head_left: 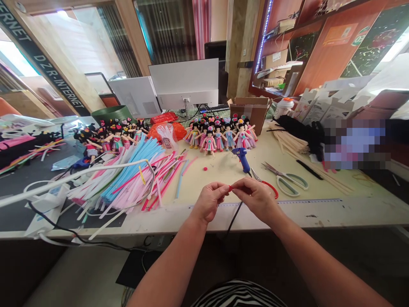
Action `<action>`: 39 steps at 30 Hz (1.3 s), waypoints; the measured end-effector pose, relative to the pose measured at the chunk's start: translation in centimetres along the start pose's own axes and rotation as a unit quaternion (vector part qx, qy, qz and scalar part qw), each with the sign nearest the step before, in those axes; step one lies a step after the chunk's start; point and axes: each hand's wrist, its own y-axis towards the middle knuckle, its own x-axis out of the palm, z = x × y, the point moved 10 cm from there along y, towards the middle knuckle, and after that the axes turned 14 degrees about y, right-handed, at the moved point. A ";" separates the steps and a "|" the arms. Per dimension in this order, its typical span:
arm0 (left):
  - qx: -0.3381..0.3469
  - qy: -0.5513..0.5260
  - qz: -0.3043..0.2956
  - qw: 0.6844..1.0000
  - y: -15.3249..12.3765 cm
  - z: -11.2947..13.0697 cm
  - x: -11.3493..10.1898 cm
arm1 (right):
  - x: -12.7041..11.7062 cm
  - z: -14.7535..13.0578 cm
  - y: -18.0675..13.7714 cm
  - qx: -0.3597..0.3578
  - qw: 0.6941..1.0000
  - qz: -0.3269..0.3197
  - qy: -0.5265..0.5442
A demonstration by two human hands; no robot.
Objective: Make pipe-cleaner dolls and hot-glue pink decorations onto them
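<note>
Both hands meet over the near edge of the table, fingertips pinched together. Between them is a small red piece (230,188), perhaps a bit of pipe cleaner, mostly covered by the fingers. My left hand (211,200) is closed on it from one side, my right hand (254,196) from the other. A small red disc (205,169) lies on the table just beyond. Past my right hand stands a blue hot glue gun (243,160). Red-handled scissors (270,187) lie partly behind that hand, with larger grey-green-handled scissors (287,179) to their right.
A heap of pipe cleaners (128,175) covers the left side, crossed by a white lamp arm (73,175). Several dolls (209,143) stand at the back before a monitor (185,83). Beige strips (294,140) and black fluffy material (303,130) lie right. A ruler (306,201) runs along the front.
</note>
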 end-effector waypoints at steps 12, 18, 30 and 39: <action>-0.047 -0.132 0.060 0.988 -0.6 -2.4 1.7 | 0.4 -2.0 -0.3 -0.122 0.982 0.002 -0.145; -0.040 -0.042 -0.012 0.998 -1.2 -1.2 1.2 | 0.2 -2.7 -0.3 -0.149 0.979 -0.040 -0.130; -0.017 0.129 -0.074 0.989 0.0 0.6 -0.2 | 1.0 -3.8 -0.3 -0.194 0.970 -0.087 -0.121; 0.018 0.152 -0.063 0.986 0.6 1.7 0.0 | -0.2 -1.5 0.4 -0.064 0.995 -0.044 -0.061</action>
